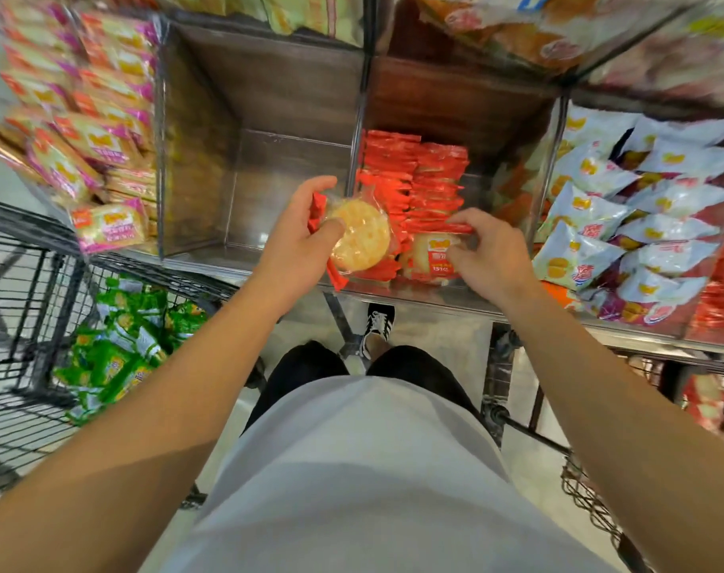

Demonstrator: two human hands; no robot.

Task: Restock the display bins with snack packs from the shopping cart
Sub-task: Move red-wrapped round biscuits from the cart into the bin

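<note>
Red film wraps the snack pack (354,237) you grip in your left hand (298,237): thumb curled over its clear window, fingers behind it, a round golden cracker with a pitted, bumpy face showing through. You hold it over the front lip of the middle display bin (455,105), touching the near end of the red packs (414,179) that stand on edge there in two tight rows. Your right hand (486,254) pinches the top edge of the front pack (432,258) in that bin, fingers curled over its red strip. That pack carries a small yellow logo and a red label with white characters too blurred to read; the digits look like "151" but you cannot be sure.

Clear glossy panels and dark metal posts divide the bins, with dark wood-grain backing behind. To the left of the red packs sits a bare bin (261,167). Further left, pink-and-yellow packs (104,117) are stacked flat, each with the same yellow logo. To the right, puffy white pillow packs (633,208) lie heaped, with yellow logos and a burger picture. Down at your left, the black wire shopping cart (25,308) holds crinkled green packs (120,345).
</note>
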